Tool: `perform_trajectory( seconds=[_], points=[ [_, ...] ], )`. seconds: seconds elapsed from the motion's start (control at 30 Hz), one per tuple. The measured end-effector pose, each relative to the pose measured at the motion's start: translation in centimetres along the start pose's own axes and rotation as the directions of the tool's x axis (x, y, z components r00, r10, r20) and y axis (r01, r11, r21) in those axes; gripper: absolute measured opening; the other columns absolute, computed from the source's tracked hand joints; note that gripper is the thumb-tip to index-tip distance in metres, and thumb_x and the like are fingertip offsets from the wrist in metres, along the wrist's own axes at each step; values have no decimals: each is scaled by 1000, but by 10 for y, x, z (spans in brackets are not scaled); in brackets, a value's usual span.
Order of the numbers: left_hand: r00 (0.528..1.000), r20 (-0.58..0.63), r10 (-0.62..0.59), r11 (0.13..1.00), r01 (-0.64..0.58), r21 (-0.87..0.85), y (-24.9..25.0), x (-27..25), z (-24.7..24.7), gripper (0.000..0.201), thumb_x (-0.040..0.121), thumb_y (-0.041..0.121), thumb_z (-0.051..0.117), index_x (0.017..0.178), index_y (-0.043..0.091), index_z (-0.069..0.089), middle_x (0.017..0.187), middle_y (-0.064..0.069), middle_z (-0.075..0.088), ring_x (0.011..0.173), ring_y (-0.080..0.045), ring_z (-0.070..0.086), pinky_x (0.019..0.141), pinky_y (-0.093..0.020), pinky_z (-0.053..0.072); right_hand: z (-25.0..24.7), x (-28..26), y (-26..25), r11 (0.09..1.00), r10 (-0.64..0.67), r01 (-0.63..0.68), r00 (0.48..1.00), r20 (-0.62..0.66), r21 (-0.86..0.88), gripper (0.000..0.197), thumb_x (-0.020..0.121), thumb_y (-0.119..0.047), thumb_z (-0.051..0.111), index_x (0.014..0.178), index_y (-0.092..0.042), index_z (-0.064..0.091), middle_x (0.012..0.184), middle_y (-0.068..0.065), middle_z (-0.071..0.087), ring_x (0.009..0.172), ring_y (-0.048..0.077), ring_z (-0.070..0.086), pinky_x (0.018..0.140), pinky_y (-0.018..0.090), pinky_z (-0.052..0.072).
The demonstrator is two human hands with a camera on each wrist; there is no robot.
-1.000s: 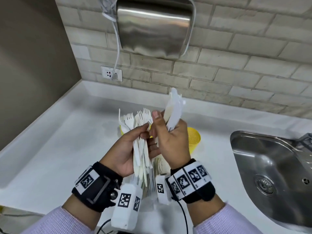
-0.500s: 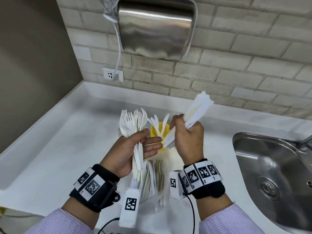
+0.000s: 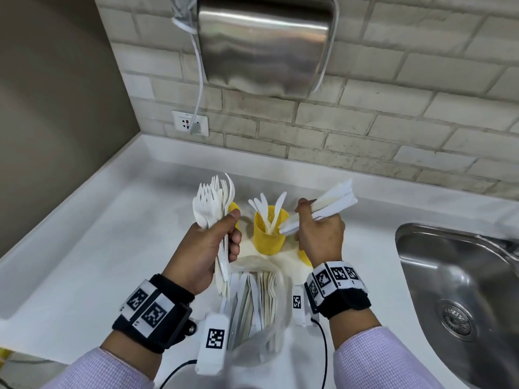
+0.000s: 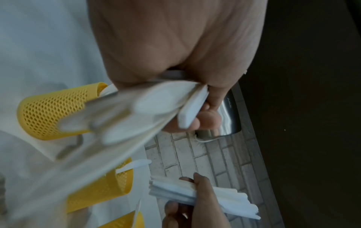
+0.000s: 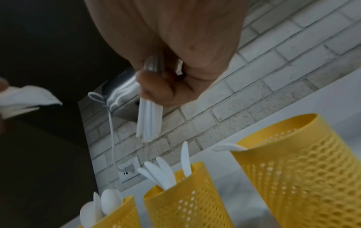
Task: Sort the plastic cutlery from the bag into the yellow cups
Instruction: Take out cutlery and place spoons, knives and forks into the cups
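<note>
Both hands moved apart; left hand [image 3: 207, 248] grips forks [image 3: 213, 200]; right hand [image 3: 320, 237] grips knives [image 3: 328, 204].

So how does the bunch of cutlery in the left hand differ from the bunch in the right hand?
The left hand grips a bunch of forks held upright, tines fanned out on top. The right hand grips a bunch of knives tilted near level, flat blades pointing right, handle ends beside the middle yellow cup. Both bunches are white plastic, held above the counter.
</note>
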State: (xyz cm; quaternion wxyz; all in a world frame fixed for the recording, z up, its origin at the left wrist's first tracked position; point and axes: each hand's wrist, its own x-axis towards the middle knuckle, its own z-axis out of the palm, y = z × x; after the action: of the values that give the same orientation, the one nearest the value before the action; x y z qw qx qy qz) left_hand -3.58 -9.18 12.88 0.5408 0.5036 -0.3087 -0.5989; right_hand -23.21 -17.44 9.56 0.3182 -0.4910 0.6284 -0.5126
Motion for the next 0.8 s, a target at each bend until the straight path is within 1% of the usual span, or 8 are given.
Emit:
perform_trajectory(
  seconds=[0.23, 0.3, 0.37, 0.43, 0.53, 0.63, 0.73, 0.8],
  points=[
    [1000, 16, 16, 999, -17, 42, -2, 18, 1, 28, 97, 31, 68, 69, 26, 67, 65, -5, 54, 54, -19, 48, 53, -27, 43, 36, 23, 17, 989, -119, 122, 992, 41, -85, 36, 92, -39, 69, 66, -14, 70, 58, -2, 70, 58, 15, 69, 62, 35, 58],
    [1000, 14, 20, 998, -21, 60, -4, 24, 1, 25, 97, 31, 67, 74, 22, 66, 65, -5, 55, 54, -19, 48, 54, -28, 43, 45, 29, 24, 981, -130, 139, 989, 76, -134, 36, 92, -36, 70, 67, -11, 69, 62, 0, 70, 61, 17, 69, 61, 28, 54],
    [1000, 15, 24, 997, -25, 68, -5, 30, 1, 23, 98, 30, 67, 78, 19, 64, 65, -5, 54, 54, -19, 48, 54, -28, 43, 54, 33, 31, 972, -137, 155, 984, 112, -177, 36, 91, -36, 70, 68, -9, 66, 64, 1, 70, 62, 18, 66, 54, 15, 43],
    [999, 20, 31, 997, -32, 74, -6, 36, 1, 20, 98, 30, 67, 82, 19, 64, 64, -6, 53, 54, -19, 47, 55, -29, 43, 62, 35, 37, 959, -131, 167, 978, 162, -229, 36, 90, -42, 68, 70, -12, 63, 66, 0, 67, 63, 19, 62, 54, 19, 37],
    [998, 44, 48, 995, -52, 81, -8, 44, 0, 20, 98, 29, 66, 82, 17, 61, 65, -7, 51, 54, -20, 45, 55, -30, 40, 71, 35, 44, 935, -135, 197, 966, 219, -294, 38, 89, -47, 67, 77, -11, 65, 73, 6, 69, 70, 26, 67, 60, 28, 45],
    [997, 62, 51, 994, -57, 96, -10, 52, 0, 22, 100, 29, 64, 84, 16, 59, 65, -7, 50, 54, -22, 43, 55, -30, 39, 74, 33, 44, 889, -211, 291, 946, 248, -354, 39, 90, -45, 68, 80, -8, 65, 76, 13, 69, 72, 35, 67, 61, 33, 50],
    [996, 75, 54, 991, -63, 118, -11, 57, 1, 23, 101, 28, 63, 84, 14, 58, 65, -7, 50, 55, -22, 42, 56, -31, 38, 75, 31, 41, 852, -239, 349, 923, 303, -390, 38, 92, -47, 65, 86, -10, 70, 81, 15, 69, 78, 37, 67, 67, 41, 56],
    [995, 82, 60, 988, -71, 134, -12, 58, 0, 23, 102, 28, 62, 84, 15, 58, 65, -7, 50, 54, -22, 42, 56, -31, 38, 75, 32, 40, 841, -227, 356, 916, 332, -407, 38, 90, -50, 65, 85, -13, 70, 83, 12, 67, 80, 35, 66, 68, 42, 56]
  ],
)
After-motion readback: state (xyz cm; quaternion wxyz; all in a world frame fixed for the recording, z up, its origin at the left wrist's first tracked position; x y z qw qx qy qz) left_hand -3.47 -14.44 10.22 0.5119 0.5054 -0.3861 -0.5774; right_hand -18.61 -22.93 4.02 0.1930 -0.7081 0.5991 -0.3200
